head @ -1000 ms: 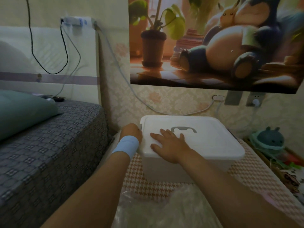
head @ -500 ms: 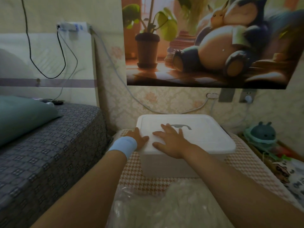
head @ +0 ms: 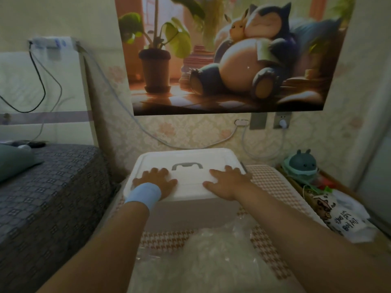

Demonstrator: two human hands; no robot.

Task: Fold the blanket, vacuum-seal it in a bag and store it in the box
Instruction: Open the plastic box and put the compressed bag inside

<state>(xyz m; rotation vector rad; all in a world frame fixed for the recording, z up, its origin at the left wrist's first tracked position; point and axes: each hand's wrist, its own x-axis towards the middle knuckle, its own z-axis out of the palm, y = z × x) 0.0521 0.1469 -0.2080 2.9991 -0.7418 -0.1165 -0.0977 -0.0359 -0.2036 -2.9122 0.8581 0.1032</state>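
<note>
two hands lie flat on the lid [head: 190, 154] of the white box [head: 190, 212], fingers spread and straight, gripping nothing. the left hand [head: 155, 180], with a blue wristband [head: 143, 194] at its wrist, is on the left half and the right hand [head: 227, 181] on the right half. the grey handle [head: 187, 166] lies flat between them. the box's long axis runs left to right across the view, so each hand sits toward its own short end. the lid looks seated all round.

one clear plastic bag [head: 211, 256] lies on the houndstooth cloth [head: 273, 187] just in front of the box, on the person's side, between the forearms. a pale bulk shows through it, likely the blanket, though i cannot tell how flat it is. so the thing to store lies back from the hands, toward the body, about equally near to either. by my reading the lid must come off first.

count: one box, one lid, one handle, one bag, two hands.
</note>
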